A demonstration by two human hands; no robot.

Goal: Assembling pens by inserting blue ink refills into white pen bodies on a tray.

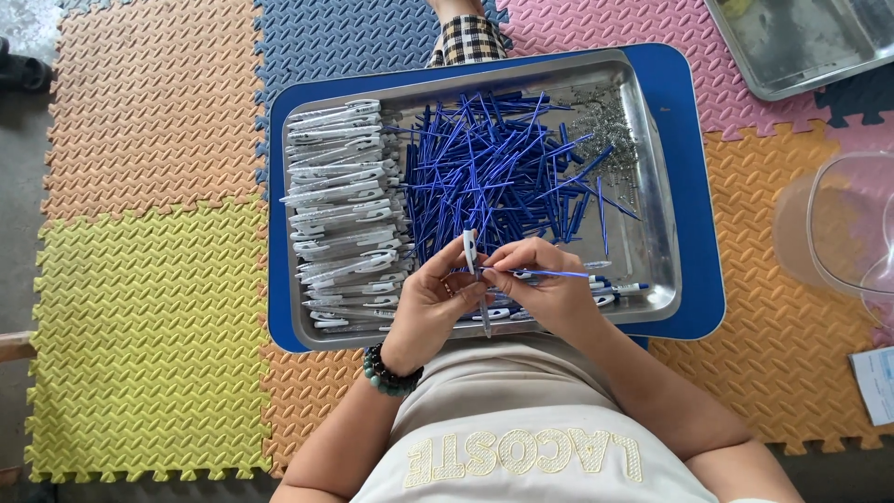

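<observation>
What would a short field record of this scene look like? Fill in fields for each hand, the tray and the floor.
left hand: holds a white pen barrel upright
right hand: holds a blue refill, level, its tip toward the barrel
metal tray: white barrels stacked at left, blue refill pile in the middle, small springs at upper right
under tray: blue board
floor: coloured foam mats

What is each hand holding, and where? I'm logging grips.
Left hand grips a white pen barrel near its middle; right hand pinches a blue refill at one end.
</observation>
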